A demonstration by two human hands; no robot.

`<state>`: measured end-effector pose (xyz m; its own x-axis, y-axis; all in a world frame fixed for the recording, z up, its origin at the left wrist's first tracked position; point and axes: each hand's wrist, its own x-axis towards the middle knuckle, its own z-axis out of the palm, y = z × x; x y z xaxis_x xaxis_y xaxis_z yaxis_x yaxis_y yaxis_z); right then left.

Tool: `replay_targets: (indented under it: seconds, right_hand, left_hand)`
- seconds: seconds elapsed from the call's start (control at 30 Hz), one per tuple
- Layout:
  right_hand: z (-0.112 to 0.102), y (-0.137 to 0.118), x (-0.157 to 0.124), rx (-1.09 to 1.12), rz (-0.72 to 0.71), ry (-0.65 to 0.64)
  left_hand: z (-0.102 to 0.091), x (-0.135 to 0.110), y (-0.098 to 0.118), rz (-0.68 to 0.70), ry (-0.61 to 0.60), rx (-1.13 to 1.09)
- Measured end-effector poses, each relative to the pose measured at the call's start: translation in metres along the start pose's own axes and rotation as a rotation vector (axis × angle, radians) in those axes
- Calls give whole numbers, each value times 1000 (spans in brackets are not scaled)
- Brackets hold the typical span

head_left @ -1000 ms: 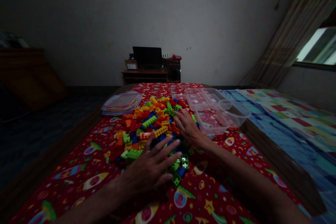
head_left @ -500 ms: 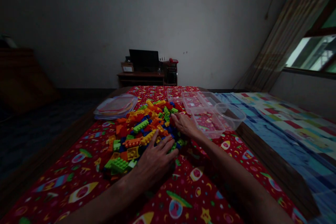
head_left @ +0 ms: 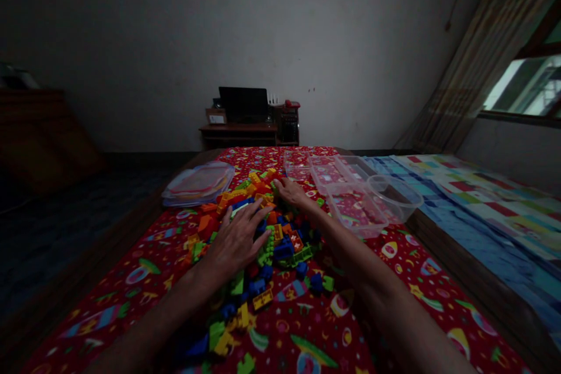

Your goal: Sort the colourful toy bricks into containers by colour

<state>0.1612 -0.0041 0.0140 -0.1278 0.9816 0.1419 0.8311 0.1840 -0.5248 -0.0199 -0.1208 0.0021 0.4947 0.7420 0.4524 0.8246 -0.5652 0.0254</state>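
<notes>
A loose heap of plastic building bricks (head_left: 284,249) in green, blue, yellow, orange and red lies spread over the red patterned tablecloth (head_left: 144,310). My left hand (head_left: 236,236) lies palm down across the middle of the heap, fingers spread, covering some bricks. At the heap's far right edge is my right hand (head_left: 293,191), its fingers reaching out against the bricks there, with no grasped brick visible. Nearer to me, a yellow brick (head_left: 263,299) and several others lie scattered on the cloth below my left hand.
Clear plastic boxes (head_left: 357,210) and a round clear tub (head_left: 407,210) stand right of the heap. A stack of flat translucent lids (head_left: 199,184) lies at the left table edge. Beyond the table are a desk with a monitor (head_left: 243,105); a bed (head_left: 464,204) adjoins on the right.
Both hands have moved a little away from me and to the left. The heap has been spread, and several bricks now lie closer to me on the cloth.
</notes>
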Motion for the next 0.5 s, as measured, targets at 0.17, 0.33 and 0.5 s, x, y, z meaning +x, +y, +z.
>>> replay_targets:
  seconds: [0.17,0.33,0.5]
  right_hand:
    - [-25,-4,-27,7,-190,40]
    - [-39,20,-55,-200,43,-41]
    - [-27,16,-83,-154,-38,-136]
  left_hand:
    - [0,1,-1,-23,-3,-34]
    - [-2,1,2,-48,-23,-67]
    - [-3,3,5,-47,-29,-69]
